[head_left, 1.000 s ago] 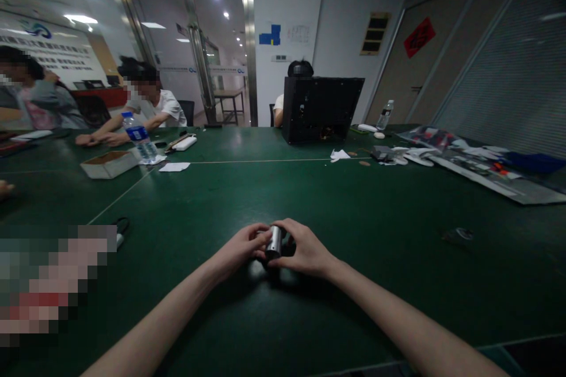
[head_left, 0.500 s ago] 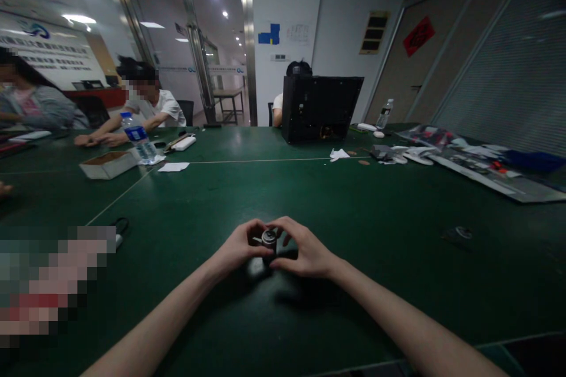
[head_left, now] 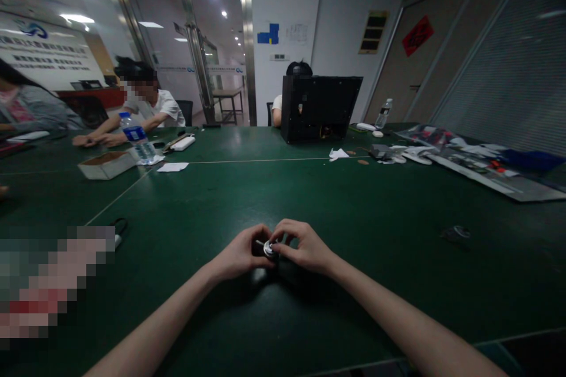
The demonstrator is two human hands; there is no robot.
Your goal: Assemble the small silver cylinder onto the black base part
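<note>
Identify bright, smooth metal at the round part [head_left: 267, 250]. Note the smooth surface of the green desk [head_left: 212, 200], semi-gloss, with soft light patches. Read clear, shiny plastic on the blue-capped bottle [head_left: 134, 134], matt finish on the black casing [head_left: 322, 106], dull paper in the flat white sheet [head_left: 172, 167] and the crumpled scrap [head_left: 338, 154]. Distinguish polished metal at the door frame [head_left: 249, 47] from smooth, see-through glass in the door panels [head_left: 219, 17].

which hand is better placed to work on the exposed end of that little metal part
Probably the right hand. Its fingertips are at the exposed end of the small metal part, whereas the left hand curls around the side and seems better placed to steady it.
</note>
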